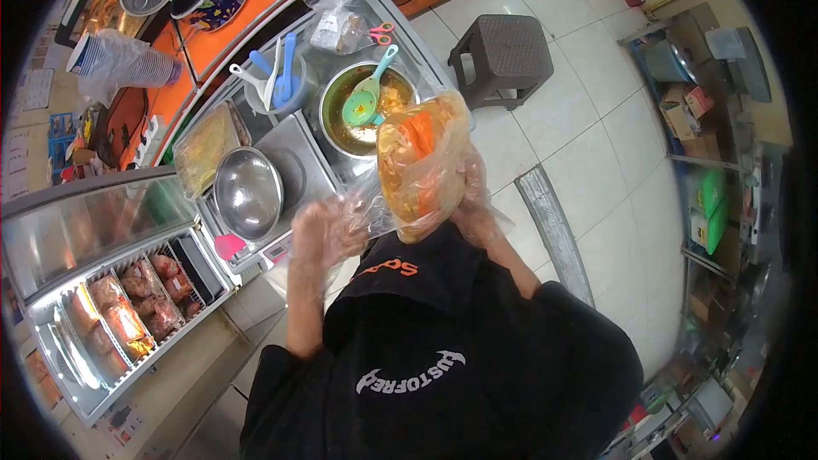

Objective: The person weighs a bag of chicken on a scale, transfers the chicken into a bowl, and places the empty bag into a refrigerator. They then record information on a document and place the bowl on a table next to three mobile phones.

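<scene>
A clear plastic bag full of orange and yellowish food hangs in front of my chest. My right hand, in a clear plastic glove, supports the bag from its right side. At the bag's left, my gloved left hand is closed on the gathered plastic at its end. Just beyond the bag stands a metal pot with broth, and a green ladle rests in it. An empty steel bowl sits on the counter to the left, by a flat metal scale.
A tub holds blue and white utensils. Red scissors lie near a small bag at the counter's far end. An open freezer with packed food is at lower left. A dark stool stands on the tiled floor.
</scene>
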Available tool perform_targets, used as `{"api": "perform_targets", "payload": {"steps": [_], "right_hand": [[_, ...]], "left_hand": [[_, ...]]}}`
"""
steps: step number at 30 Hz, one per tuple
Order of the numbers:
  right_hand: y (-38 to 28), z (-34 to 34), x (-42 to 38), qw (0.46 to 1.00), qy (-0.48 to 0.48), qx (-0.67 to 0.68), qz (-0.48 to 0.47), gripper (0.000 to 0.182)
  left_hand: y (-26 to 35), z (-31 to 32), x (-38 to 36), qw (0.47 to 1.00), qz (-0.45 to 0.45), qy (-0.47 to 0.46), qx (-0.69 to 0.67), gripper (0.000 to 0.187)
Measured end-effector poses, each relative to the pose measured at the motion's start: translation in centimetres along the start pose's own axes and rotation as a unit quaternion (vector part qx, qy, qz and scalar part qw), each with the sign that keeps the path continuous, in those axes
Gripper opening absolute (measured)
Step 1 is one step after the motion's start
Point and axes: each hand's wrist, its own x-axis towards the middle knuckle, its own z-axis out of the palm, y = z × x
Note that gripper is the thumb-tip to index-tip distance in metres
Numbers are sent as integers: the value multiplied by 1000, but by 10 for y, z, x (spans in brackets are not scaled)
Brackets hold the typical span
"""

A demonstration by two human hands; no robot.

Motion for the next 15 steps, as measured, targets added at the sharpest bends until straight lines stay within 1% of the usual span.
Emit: {"api": "perform_targets", "payload": {"steps": [1,2,3,4,5,6,7,9,10,11,13,14,15], "right_hand": [[-2,1,1,1000,-1,-1,-11,67],[-3,1,2,1000,0,-1,-22,66],[-4,2,3,999,0,-2,-32,65],[-5,3,4,999,-1,-2,-42,64],[-5,4,5,999,2,-2,-51,64],[-4,6,5,998,3,7,-59,63],[-4,6,8,999,13,2,-52,61],[-1,7,12,998,53,10,-29,58],[0,7,14,997,77,18,-14,57],[2,7,17,994,102,28,1,55],[3,11,19,986,153,48,35,53],[3,13,18,982,173,53,47,51],[2,16,17,980,187,56,50,50]], "left_hand": [[6,1,-2,999,-24,-14,43,28],[9,-1,-3,990,-64,-77,95,26],[6,10,1,990,-66,-78,95,26],[0,27,8,957,12,35,289,25],[-2,37,14,868,90,145,466,24],[1,35,20,853,64,178,486,18],[-3,32,27,853,66,175,487,18],[-20,36,41,907,206,153,334,18],[-32,46,49,945,217,145,195,23],[-35,42,54,945,218,145,194,23],[-46,25,62,972,198,102,73,24],[-48,24,62,968,224,81,80,23],[-46,20,59,967,230,85,74,23]]}}
